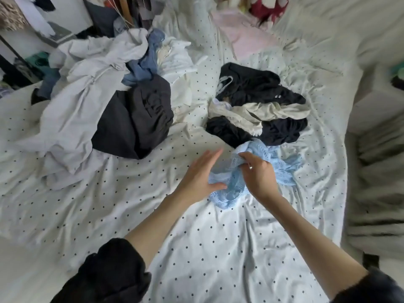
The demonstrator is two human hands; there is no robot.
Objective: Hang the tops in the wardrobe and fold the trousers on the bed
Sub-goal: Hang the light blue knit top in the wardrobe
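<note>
a heap of grey, dark and denim clothes (102,92) lies at the left of the bed (196,248). the left hand (200,173) has straight, spread fingers beside the blue lace top (282,169) mid-bed; the right hand (258,171) pinches that top.

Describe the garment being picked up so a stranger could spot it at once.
On the dotted bed sheet, look just below the right-hand heap of black clothes. The light blue lace garment lies there, gripped by the right hand; nothing else nearby is pale blue openwork.
</note>
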